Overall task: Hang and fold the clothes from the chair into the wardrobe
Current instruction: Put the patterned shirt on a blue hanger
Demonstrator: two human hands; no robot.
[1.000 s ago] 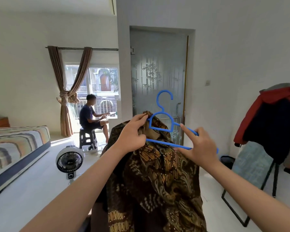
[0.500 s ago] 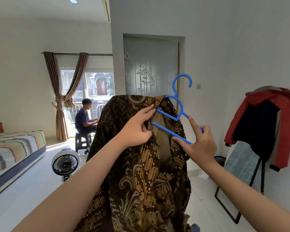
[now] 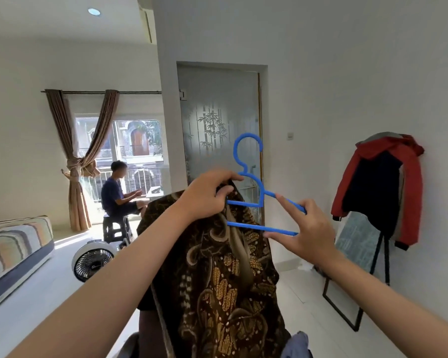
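head view:
left hand [image 3: 204, 196]: fingers curled, pinching the collar of the batik shirt [image 3: 225, 277] against the hanger's left end, just below the neck of the hook.
right hand [image 3: 308, 229]: index along the upper right arm of the blue hanger [image 3: 256, 200], other fingertips under the lower bar, clamping that end.
batik shirt: hung down from the left fingers, draped below both hands; hanger's left end was inside the collar.
hanger hook: stood up above the left fingers.
background: red jacket [image 3: 383, 187] on stand beyond the right fingers; fan [image 3: 95, 260] and seated person [image 3: 119, 195] beyond the left arm.
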